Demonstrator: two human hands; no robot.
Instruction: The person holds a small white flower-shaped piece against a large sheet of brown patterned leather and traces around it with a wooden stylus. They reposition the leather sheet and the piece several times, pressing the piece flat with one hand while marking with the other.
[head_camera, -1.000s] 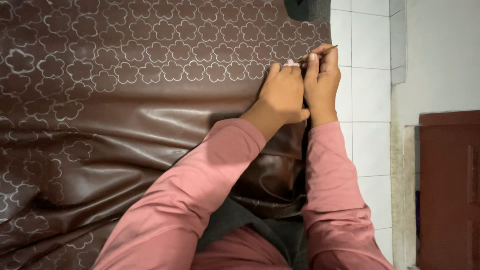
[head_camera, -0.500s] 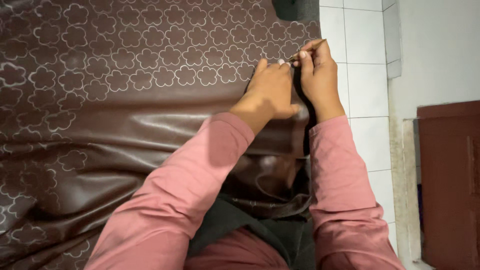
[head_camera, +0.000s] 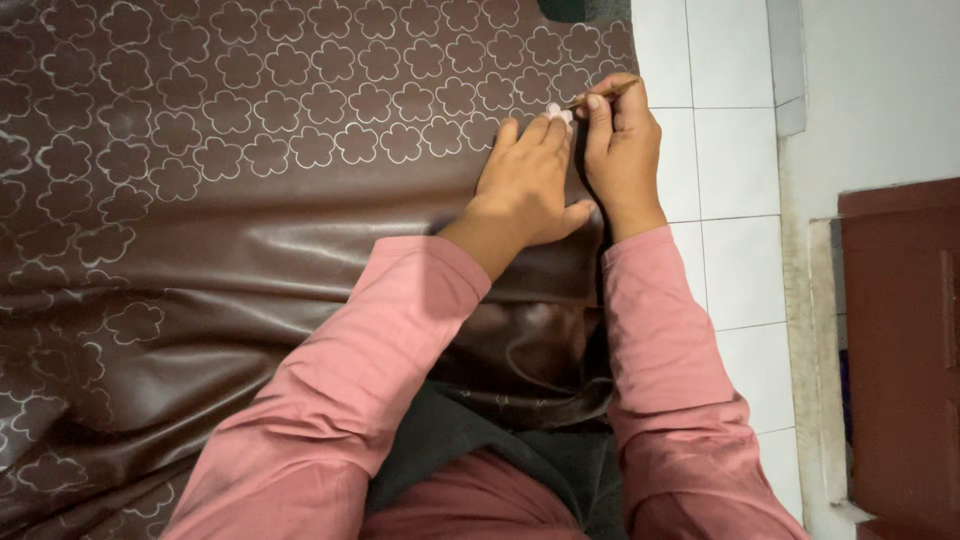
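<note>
White tiled floor, brown flower-patterned sheet, pen

The right hand pinches a thin pencil beside the left hand on brown flower-marked leather.

No packages, labels, signs or screens show here, as far as this downward view lets one tell.

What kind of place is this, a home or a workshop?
Probably a home or small workshop floor: white floor tiles, a dark red wooden door, and a brown leather-like sheet with traced flower outlines, pressed by the left hand.
</note>
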